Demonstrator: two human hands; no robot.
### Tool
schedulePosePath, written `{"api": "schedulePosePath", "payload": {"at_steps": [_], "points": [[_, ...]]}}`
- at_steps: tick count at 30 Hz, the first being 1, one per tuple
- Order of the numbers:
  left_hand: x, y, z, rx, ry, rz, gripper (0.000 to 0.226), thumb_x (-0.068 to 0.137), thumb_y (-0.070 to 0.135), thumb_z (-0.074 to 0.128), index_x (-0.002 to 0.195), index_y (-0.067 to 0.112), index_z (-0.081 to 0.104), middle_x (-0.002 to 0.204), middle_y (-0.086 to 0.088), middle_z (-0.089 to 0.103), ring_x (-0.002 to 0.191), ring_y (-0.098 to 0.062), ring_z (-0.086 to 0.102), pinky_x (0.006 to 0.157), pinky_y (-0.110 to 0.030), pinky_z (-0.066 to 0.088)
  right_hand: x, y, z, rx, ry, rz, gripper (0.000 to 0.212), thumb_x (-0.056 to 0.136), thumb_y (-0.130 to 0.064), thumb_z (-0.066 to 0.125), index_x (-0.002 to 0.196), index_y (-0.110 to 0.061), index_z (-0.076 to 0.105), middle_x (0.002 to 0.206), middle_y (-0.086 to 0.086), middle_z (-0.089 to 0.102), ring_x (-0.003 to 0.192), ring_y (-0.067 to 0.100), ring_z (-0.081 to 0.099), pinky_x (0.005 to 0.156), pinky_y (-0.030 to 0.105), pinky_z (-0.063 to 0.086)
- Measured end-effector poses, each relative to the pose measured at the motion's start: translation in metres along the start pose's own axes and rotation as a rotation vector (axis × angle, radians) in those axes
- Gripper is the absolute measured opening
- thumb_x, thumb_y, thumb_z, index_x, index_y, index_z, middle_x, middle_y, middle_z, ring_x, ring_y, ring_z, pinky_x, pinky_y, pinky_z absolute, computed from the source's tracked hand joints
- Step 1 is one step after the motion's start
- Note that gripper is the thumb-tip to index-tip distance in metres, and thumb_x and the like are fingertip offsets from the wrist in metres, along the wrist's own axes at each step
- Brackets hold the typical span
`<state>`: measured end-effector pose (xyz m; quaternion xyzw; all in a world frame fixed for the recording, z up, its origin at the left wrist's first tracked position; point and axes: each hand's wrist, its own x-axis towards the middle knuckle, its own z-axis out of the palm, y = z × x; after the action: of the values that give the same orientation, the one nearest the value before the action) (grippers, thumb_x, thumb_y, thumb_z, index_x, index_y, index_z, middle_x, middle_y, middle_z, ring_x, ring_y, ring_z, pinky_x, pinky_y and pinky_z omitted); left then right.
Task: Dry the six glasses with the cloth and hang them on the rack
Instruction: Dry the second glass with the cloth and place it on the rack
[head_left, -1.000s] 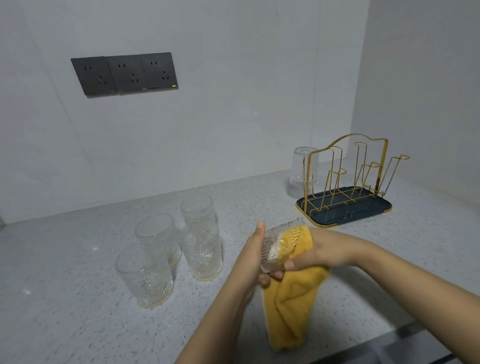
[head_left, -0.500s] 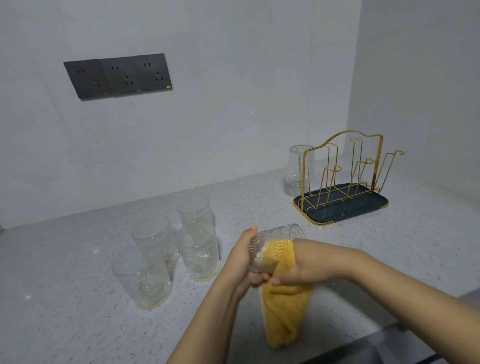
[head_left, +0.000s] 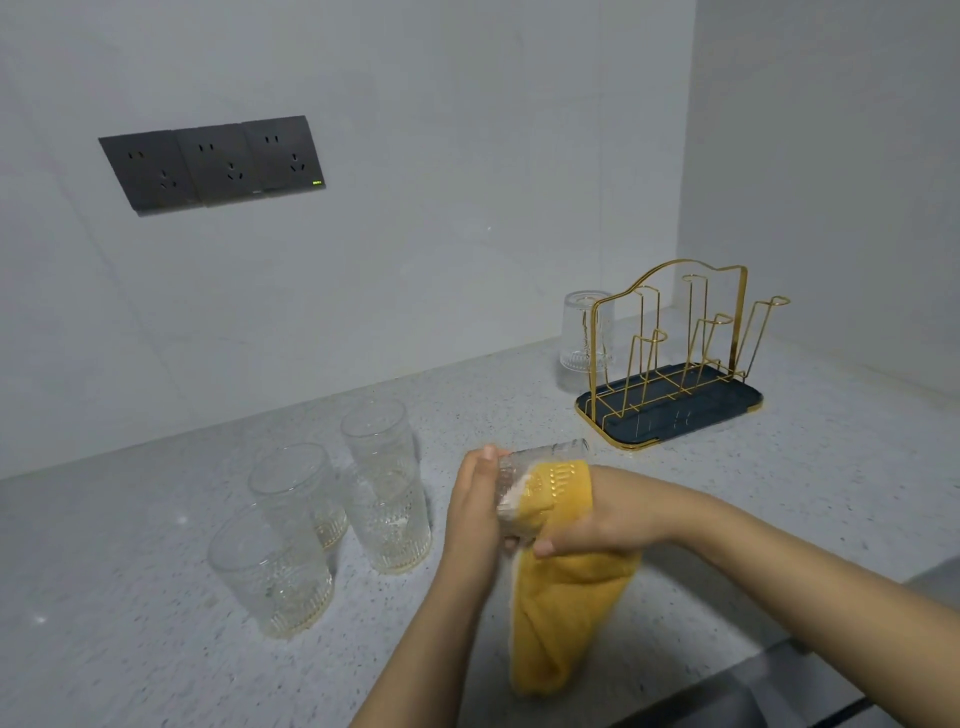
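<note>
Centre frame: left hand curls round the base of a ribbed glass lying sideways, while right hand grips the yellow fleecy cloth against it. Four upright glasses cluster lower left. Speckled countertop lies open toward the gold wire rack, right, one upturned glass hanging at its left end.

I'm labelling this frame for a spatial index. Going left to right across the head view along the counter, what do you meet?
Nearest standing glass → tall stacked glasses → left hand → glass being dried → yellow cloth → right hand → gold rack.
</note>
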<state>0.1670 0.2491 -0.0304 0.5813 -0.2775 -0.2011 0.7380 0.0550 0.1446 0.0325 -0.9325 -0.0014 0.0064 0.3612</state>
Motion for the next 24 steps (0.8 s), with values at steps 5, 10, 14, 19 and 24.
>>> {"api": "schedulePosePath", "payload": {"at_steps": [5, 10, 14, 19, 24], "points": [[0.002, 0.009, 0.001, 0.033, -0.019, -0.327, 0.065, 0.098, 0.058, 0.035, 0.067, 0.013, 0.071, 0.053, -0.006, 0.065, 0.040, -0.019, 0.056, 0.036, -0.023, 0.043, 0.002, 0.003, 0.004, -0.167, 0.010, -0.009, 0.025, 0.084, -0.034, 0.065, 0.108, -0.028, 0.064, 0.111, -0.008, 0.066, 0.101, 0.009, 0.058, 0.093, 0.027, 0.045], [0.004, -0.010, 0.002, 0.173, 0.024, 0.090, 0.050, 0.086, 0.074, 0.037, 0.103, 0.034, 0.062, 0.097, -0.006, 0.069, 0.083, -0.026, 0.069, 0.066, -0.045, 0.059, 0.001, -0.001, -0.013, 0.611, 0.185, 0.132, 0.023, 0.072, -0.016, 0.076, 0.093, -0.022, 0.069, 0.093, -0.001, 0.073, 0.092, 0.014, 0.068, 0.090, 0.032, 0.052], [0.003, -0.010, 0.006, 0.137, 0.140, 0.233, 0.032, 0.098, 0.045, 0.042, 0.090, 0.020, 0.060, 0.087, -0.004, 0.064, 0.081, -0.008, 0.065, 0.071, -0.024, 0.053, 0.002, -0.003, -0.004, 0.626, 0.110, 0.132, 0.028, 0.076, -0.017, 0.074, 0.101, -0.026, 0.065, 0.098, -0.007, 0.071, 0.092, 0.011, 0.067, 0.088, 0.027, 0.052], [0.007, 0.006, -0.001, 0.128, 0.051, -0.344, 0.054, 0.100, 0.046, 0.040, 0.070, 0.009, 0.065, 0.058, -0.008, 0.065, 0.050, -0.024, 0.062, 0.047, -0.028, 0.052, 0.000, -0.004, 0.010, -0.255, -0.027, 0.045, 0.034, 0.083, -0.035, 0.065, 0.113, -0.021, 0.060, 0.113, -0.003, 0.064, 0.097, 0.010, 0.056, 0.087, 0.018, 0.043], [0.004, 0.003, 0.005, 0.117, -0.015, -0.250, 0.072, 0.084, 0.077, 0.040, 0.095, 0.012, 0.070, 0.072, -0.008, 0.071, 0.051, -0.019, 0.063, 0.039, -0.025, 0.050, -0.009, 0.002, -0.008, 0.261, 0.054, 0.110, 0.026, 0.080, -0.018, 0.071, 0.104, -0.026, 0.065, 0.099, -0.013, 0.070, 0.092, 0.002, 0.064, 0.086, 0.018, 0.048]]}}
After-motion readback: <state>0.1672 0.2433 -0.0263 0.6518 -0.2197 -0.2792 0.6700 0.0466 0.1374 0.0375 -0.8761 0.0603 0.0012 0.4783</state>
